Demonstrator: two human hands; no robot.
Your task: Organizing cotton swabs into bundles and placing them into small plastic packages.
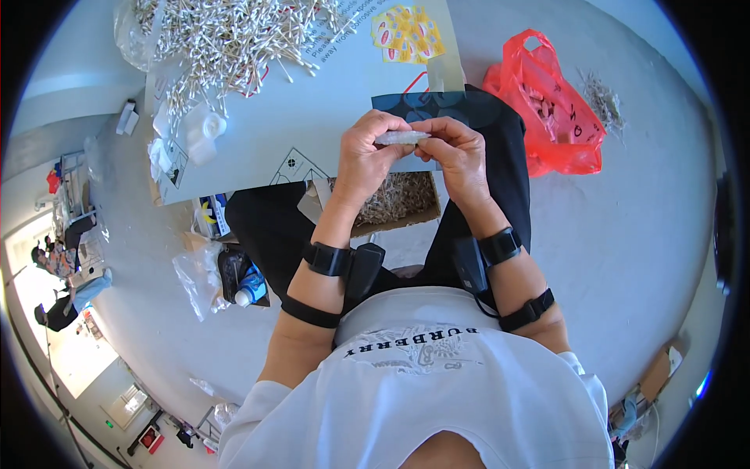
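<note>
Together, two hands (366,152) (462,156) in close pinch on one whitish item (400,137), one box (397,226) below.

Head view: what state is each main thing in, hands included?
Left hand: fingers closed on the packet.
Right hand: pinching the packet's other end.
Packet: held up between both hands; sealed or not, can't tell.
Swabs: loose, heaped.
Yellow slips: overlapping, clustered.
Red bag: open, things inside.
Box: open, filled.

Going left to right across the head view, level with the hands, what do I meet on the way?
Crumpled white piece, whitish roll, left hand, small translucent item, right hand, red plastic bag.
</note>
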